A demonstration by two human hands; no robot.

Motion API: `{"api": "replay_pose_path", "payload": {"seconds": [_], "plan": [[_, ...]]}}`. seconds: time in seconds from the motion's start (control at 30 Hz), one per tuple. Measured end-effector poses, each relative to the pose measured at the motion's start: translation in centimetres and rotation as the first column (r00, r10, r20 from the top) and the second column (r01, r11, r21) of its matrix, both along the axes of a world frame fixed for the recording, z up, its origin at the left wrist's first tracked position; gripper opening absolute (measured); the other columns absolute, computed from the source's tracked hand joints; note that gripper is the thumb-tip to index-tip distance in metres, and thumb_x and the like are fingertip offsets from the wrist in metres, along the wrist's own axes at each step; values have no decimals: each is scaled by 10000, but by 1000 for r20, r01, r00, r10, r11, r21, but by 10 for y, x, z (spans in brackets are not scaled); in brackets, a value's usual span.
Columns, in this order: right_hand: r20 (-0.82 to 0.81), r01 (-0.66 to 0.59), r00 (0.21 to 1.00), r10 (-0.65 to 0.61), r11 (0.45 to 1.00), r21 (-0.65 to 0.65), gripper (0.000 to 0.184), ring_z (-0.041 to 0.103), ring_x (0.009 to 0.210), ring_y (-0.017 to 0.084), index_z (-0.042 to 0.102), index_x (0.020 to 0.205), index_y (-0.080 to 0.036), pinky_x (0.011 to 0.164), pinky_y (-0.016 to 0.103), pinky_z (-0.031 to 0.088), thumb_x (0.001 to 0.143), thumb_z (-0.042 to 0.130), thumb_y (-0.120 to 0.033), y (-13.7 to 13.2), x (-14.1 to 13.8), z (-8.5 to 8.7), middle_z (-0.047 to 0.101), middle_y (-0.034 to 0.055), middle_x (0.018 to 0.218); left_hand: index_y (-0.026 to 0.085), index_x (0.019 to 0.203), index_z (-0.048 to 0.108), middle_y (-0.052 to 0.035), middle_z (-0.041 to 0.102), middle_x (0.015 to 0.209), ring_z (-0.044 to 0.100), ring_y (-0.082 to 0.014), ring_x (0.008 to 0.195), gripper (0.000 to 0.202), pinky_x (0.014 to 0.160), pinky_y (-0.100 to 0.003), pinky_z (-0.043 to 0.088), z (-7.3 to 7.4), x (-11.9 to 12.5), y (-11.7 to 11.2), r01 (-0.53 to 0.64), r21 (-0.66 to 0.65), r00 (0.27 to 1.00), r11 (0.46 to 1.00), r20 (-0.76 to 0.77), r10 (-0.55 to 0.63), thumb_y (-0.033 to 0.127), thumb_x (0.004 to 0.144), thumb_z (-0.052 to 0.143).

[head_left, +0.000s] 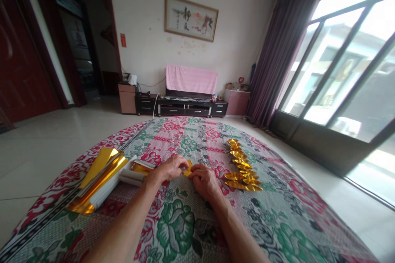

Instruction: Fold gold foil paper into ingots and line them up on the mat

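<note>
My left hand (169, 169) and my right hand (206, 181) meet over the flowered cloth (185, 222), both pinching a small piece of gold paper (187, 169) between their fingertips. The fingers of each hand are closed on it, and most of the paper is hidden behind them. A row of several folded gold paper pieces (242, 167) lies just to the right of my right hand. To the left of my left hand lies a stack of gold foil sheets (98, 178) with white edges, and a smaller gold piece (141, 167) next to it.
The flowered cloth covers a round surface standing on a pale tiled floor (40, 148). A low dark TV cabinet (182, 107) with a pink cloth stands at the far wall. Large glass doors (345, 90) and a dark curtain are on the right, a dark wooden doorway on the left.
</note>
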State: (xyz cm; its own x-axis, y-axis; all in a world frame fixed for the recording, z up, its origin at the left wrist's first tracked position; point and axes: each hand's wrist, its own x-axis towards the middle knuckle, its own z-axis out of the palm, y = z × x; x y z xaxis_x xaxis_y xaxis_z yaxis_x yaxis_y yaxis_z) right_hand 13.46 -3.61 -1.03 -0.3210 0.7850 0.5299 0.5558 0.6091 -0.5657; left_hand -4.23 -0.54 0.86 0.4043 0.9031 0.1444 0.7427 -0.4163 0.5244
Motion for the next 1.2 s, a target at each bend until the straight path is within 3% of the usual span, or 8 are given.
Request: {"api": "replay_pose_path", "payload": {"seconds": [0.17, 0.27, 0.37, 0.47, 0.67, 0.87, 1.03, 1.2], "plan": [[-13, -19, 1000, 20, 1000, 23, 270, 593, 774, 126, 694, 657, -214, 763, 230, 455, 626, 486, -45, -5, -2, 5, 645, 18, 835, 181, 929, 654, -44, 640, 954, 566, -142, 891, 385, 839, -240, 436, -4, 5, 4, -128, 139, 991, 982, 64, 120, 42, 684, 390], [5, -23, 1000, 22, 999, 46, 195, 580, 785, 134, 672, 672, -204, 761, 234, 445, 652, 523, -80, -9, -3, 8, 633, 28, 826, 192, 953, 646, -53, 608, 1061, 545, -151, 965, 391, 915, -264, 394, -6, 10, 2, -8, 206, 999, 979, 43, -1, 63, 713, 366], [28, -9, 1000, 7, 998, 59, 120, 569, 801, 141, 643, 688, -199, 773, 241, 434, 680, 554, -118, -9, -3, 7, 620, 32, 823, 195, 911, 659, -52, 608, 1038, 533, -164, 987, 390, 940, -286, 369, -5, 12, -1, 96, 200, 995, 975, -25, -92, 66, 710, 351], [41, 5, 999, -7, 998, 63, 122, 561, 817, 144, 623, 726, -196, 781, 247, 425, 697, 541, -110, -7, -2, 5, 607, 32, 832, 195, 912, 662, -48, 621, 994, 535, -169, 967, 390, 923, -289, 375, -1, 12, -4, 118, 189, 992, 975, -55, -110, 73, 711, 351], [49, 84, 995, -86, 996, 43, 275, 542, 894, 162, 634, 767, -197, 814, 262, 420, 651, 467, -12, -5, 0, 5, 588, 48, 931, 189, 882, 673, -68, 608, 975, 550, -172, 917, 381, 875, -280, 406, 7, 13, -9, 56, 196, 994, 979, -103, -37, 64, 693, 367], [57, 234, 970, -235, 972, 18, 265, 520, 943, 202, 649, 685, -198, 844, 316, 408, 664, 455, -19, 1, 2, 1, 567, 76, 997, 196, 871, 688, -61, 616, 889, 564, -172, 856, 361, 801, -263, 435, 4, 10, -6, -17, 215, 989, 976, -139, 48, 71, 662, 421], [54, 318, 946, -318, 948, 9, 281, 509, 946, 201, 644, 786, -181, 815, 301, 408, 673, 450, -12, 3, 2, 3, 568, 82, 988, 211, 824, 700, -38, 635, 839, 577, -161, 777, 265, 744, -256, 442, 2, 8, -4, -67, 205, 986, 976, -139, 96, 159, 698, 473], [57, 284, 956, -287, 957, 55, 211, 505, 872, 178, 603, 731, -201, 770, 272, 402, 690, 462, -49, -2, 1, 7, 546, 47, 876, 201, 792, 701, -38, 635, 811, 579, -150, 752, 229, 730, -243, 435, 3, 11, -5, -67, 208, 986, 976, -133, 97, 165, 703, 494]]}}
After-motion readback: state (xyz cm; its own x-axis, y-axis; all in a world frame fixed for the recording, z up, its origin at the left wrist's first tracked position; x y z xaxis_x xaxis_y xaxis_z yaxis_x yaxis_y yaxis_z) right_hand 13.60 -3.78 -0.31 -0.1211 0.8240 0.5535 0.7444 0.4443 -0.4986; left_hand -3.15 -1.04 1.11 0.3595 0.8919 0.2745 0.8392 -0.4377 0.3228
